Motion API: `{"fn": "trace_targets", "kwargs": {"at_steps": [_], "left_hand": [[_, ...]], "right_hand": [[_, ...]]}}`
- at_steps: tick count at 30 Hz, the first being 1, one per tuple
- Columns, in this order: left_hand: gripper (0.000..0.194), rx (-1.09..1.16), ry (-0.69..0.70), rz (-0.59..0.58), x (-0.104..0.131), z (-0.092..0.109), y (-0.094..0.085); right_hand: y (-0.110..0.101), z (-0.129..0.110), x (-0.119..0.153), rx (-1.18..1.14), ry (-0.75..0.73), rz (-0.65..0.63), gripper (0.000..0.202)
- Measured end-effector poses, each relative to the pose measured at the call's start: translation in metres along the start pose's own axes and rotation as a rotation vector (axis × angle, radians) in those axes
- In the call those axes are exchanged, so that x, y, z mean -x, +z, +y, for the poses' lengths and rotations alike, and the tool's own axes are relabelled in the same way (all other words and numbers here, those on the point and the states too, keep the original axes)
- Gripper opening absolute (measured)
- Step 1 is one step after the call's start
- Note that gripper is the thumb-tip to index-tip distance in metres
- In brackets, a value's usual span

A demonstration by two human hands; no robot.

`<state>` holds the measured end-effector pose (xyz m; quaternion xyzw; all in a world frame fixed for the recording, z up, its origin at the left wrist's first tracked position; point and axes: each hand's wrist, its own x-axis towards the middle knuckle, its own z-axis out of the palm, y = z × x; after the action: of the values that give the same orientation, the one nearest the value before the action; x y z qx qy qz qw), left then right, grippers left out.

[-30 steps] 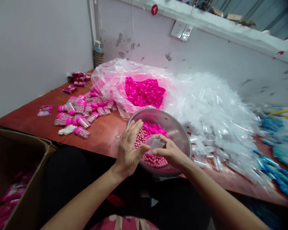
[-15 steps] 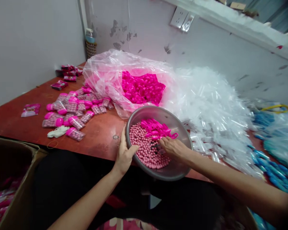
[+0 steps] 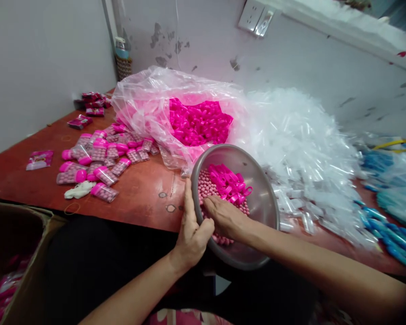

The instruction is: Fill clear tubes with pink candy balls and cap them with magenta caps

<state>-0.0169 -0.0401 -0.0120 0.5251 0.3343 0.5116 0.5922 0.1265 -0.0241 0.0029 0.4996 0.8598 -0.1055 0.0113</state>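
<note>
My left hand [image 3: 192,232] grips the near left rim of a grey bowl [image 3: 265,212], thumb over the edge and fingers along the outside. The bowl is tilted at the table's front edge. Inside it lie pink beads [image 3: 206,183] and a heap of bright pink plastic caps [image 3: 228,180] with loops. My right hand [image 3: 225,216] reaches into the bowl from the right, its fingers curled down among the beads at the left side. The fingertips are hidden, and whatever they hold cannot be made out.
Filled bead bottles [image 3: 104,176] with pink lids lie left on the red table [image 3: 149,203]. Behind the bowl is a plastic bag [image 3: 138,95] of pink caps [image 3: 201,122]. Clear tubes [image 3: 297,149] are heaped right, beside blue packages [image 3: 392,230]. A cardboard box [image 3: 37,243] stands front left.
My right hand has moved left and deeper into the beads. The bowl has shifted slightly right and tilts more, with my left hand still on its rim.
</note>
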Motion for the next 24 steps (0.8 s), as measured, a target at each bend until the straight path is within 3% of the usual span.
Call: {"fn": "trace_targets", "kwargs": {"at_steps": [4, 8, 13, 21, 24], "left_hand": [[0.086, -0.015, -0.032, 0.012, 0.005, 0.004, 0.006], [0.084, 0.081, -0.08, 0.057, 0.003, 0.0, 0.003], [0.086, 0.188, -0.1, 0.079, -0.01, -0.013, -0.014], [0.085, 0.043, -0.102, 0.037, -0.024, -0.026, -0.033], [0.082, -0.17, -0.073, 0.079, -0.024, -0.023, -0.037]], "right_hand": [[0.001, 0.0, -0.014, -0.326, 0.002, 0.162, 0.024], [0.013, 0.005, -0.031, -0.824, 0.209, 0.316, 0.037], [0.008, 0.006, -0.039, -1.369, 0.232, 0.308, 0.057], [0.005, 0.022, -0.034, -1.269, 0.291, 0.382, 0.059], [0.007, 0.026, -0.034, -1.129, 0.283, 0.368, 0.058]]}}
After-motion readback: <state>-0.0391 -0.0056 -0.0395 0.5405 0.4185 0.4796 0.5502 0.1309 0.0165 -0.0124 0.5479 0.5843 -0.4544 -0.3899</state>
